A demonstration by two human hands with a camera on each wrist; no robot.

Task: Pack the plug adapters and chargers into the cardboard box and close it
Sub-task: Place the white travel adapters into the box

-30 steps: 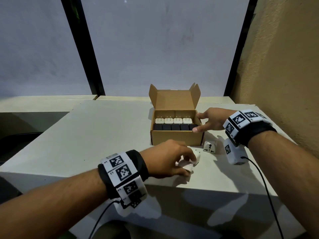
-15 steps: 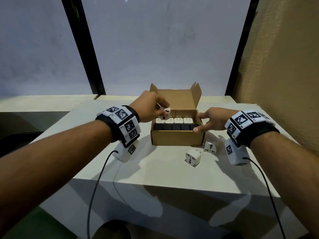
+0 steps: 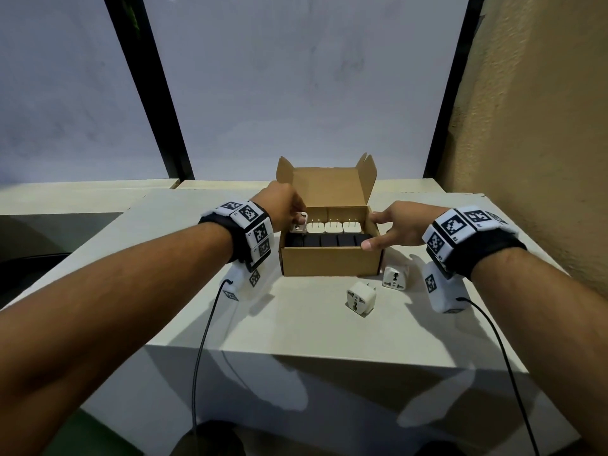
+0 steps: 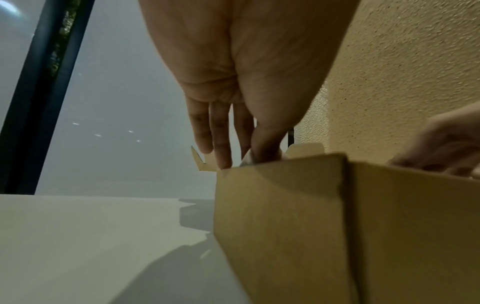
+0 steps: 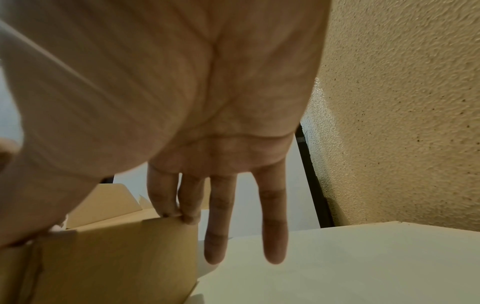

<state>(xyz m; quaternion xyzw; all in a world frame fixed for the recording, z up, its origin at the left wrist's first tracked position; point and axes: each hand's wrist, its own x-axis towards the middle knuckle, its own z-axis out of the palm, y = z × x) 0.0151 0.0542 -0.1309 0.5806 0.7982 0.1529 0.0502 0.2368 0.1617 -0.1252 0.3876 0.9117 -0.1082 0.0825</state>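
An open cardboard box (image 3: 329,263) stands on the white table (image 3: 296,317) with its lid up. Inside it, a back row of white plug adapters (image 3: 334,227) sits behind a front row of black chargers (image 3: 329,241). My left hand (image 3: 284,210) pinches a white adapter (image 3: 298,223) at the box's back left corner; in the left wrist view the box wall (image 4: 285,226) hides most of that adapter. My right hand (image 3: 391,225) rests on the box's right wall, its fingers (image 5: 166,197) straight, thumb at the front right corner. Two white adapters (image 3: 361,298) (image 3: 395,277) lie on the table before the box.
A textured tan wall (image 3: 543,143) rises close on the right. Dark-framed window panels (image 3: 296,93) stand behind the table. The table's front edge (image 3: 296,352) runs near me, and a cable hangs from each wrist.
My left hand picked one white adapter off the table, carried it to the box and has lowered it into the back left corner. The right hand stayed on the box's right side.
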